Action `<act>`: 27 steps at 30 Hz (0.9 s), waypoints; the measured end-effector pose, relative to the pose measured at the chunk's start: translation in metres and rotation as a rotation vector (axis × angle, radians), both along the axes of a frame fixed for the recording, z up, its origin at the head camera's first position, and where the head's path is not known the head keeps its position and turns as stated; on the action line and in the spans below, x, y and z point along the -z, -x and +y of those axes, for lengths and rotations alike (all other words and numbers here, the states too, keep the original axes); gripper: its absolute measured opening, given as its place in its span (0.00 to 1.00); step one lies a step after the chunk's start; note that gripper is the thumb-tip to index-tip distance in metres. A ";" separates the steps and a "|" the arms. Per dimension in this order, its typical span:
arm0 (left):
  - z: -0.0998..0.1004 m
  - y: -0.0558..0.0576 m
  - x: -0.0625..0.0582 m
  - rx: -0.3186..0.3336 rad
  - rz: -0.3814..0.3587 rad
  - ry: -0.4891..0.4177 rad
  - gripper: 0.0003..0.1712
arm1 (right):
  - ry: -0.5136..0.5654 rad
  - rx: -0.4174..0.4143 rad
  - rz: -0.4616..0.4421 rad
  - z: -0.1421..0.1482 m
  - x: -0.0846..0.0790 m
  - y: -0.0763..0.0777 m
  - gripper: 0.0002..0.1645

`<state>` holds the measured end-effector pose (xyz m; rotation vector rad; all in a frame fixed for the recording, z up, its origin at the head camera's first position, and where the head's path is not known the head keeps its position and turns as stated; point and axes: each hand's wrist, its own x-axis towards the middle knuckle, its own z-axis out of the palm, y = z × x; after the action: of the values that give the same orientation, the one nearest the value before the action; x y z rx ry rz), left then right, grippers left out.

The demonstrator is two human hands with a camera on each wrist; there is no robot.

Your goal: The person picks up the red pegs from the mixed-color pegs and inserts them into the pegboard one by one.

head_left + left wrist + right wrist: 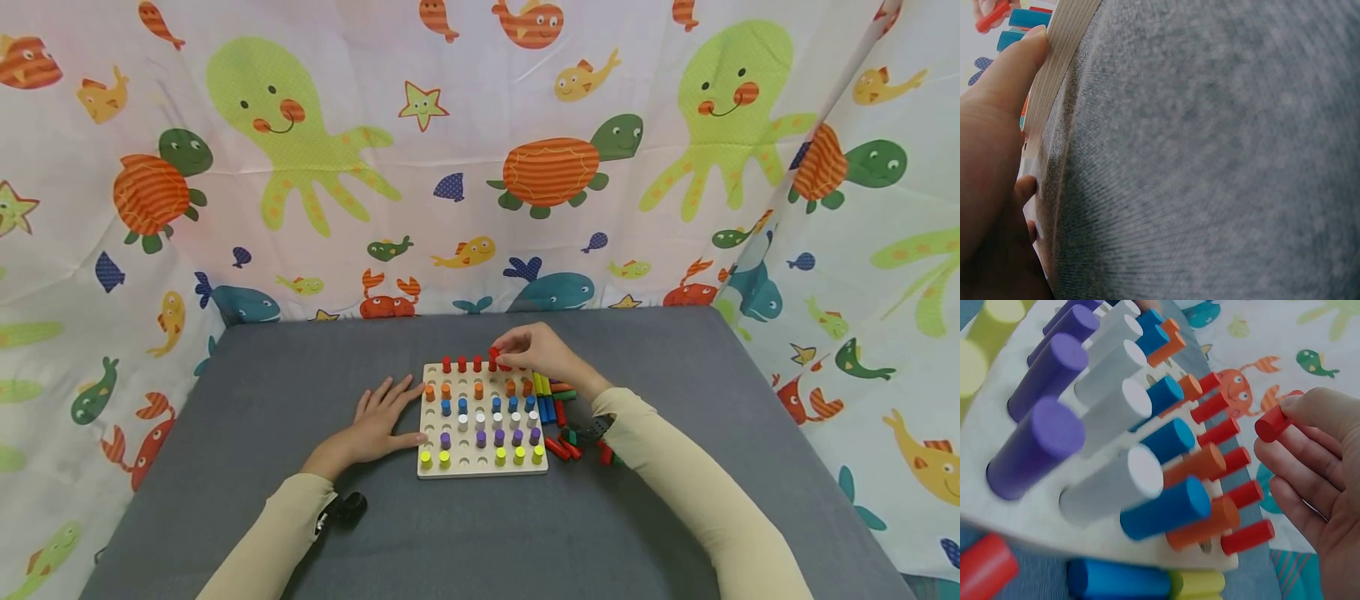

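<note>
A wooden pegboard [480,471] stands on the table, with rows of red, orange, blue, white, purple and yellow pegs in its holes. My left hand [377,425] lies with fingers spread at the board's left side. In the left wrist view its thumb [1013,69] rests against the board's edge [1063,53]. Above the far row, my right hand [543,350] pinches a red peg [1274,423] between thumb and fingers. That peg is raised off the board, beside the standing red pegs [1247,536] in the right wrist view.
Loose blue pegs [547,409] and yellow pegs [542,384] lie along the board's right side. More loose red pegs [557,448] and green ones are scattered there, partly under the right forearm. A sea-animal curtain [465,167] hangs behind the grey table [465,542].
</note>
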<state>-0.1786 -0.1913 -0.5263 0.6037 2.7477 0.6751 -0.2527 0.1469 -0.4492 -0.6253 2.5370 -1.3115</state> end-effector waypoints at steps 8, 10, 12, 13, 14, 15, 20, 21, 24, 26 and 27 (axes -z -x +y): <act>0.000 -0.002 -0.002 0.021 0.025 -0.023 0.54 | 0.037 -0.014 -0.016 -0.024 -0.004 0.004 0.13; -0.001 -0.002 -0.001 0.026 0.031 -0.024 0.54 | 0.045 -0.021 -0.011 -0.029 -0.004 0.006 0.13; -0.001 -0.001 -0.001 0.024 0.032 -0.031 0.54 | 0.054 -0.025 -0.005 -0.033 -0.003 0.008 0.13; -0.001 -0.001 0.000 0.021 0.031 -0.028 0.54 | 0.062 -0.027 -0.004 -0.035 -0.003 0.009 0.13; -0.001 -0.001 0.000 0.017 0.029 -0.017 0.54 | 0.071 -0.026 -0.002 -0.038 -0.002 0.010 0.13; -0.001 -0.001 0.000 0.016 0.028 -0.016 0.55 | 0.081 -0.025 -0.002 -0.040 -0.002 0.011 0.13; 0.001 -0.002 -0.003 0.013 0.025 -0.012 0.55 | 0.145 -0.007 -0.010 -0.050 0.000 0.013 0.12; 0.001 -0.002 -0.005 0.016 0.026 -0.018 0.55 | 0.154 -0.003 -0.015 -0.053 0.000 0.013 0.11; 0.001 -0.003 -0.007 0.021 0.027 -0.032 0.55 | 0.177 0.004 -0.030 -0.059 0.000 0.014 0.09; 0.001 -0.003 -0.008 0.023 0.026 -0.034 0.55 | 0.189 0.000 -0.037 -0.064 0.000 0.015 0.09; 0.001 -0.003 -0.009 0.021 0.023 -0.032 0.55 | 0.194 -0.003 -0.042 -0.066 0.000 0.015 0.09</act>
<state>-0.1751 -0.1899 -0.5178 0.6499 2.7524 0.7127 -0.2677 0.0811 -0.4490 -0.6301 2.3938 -1.5653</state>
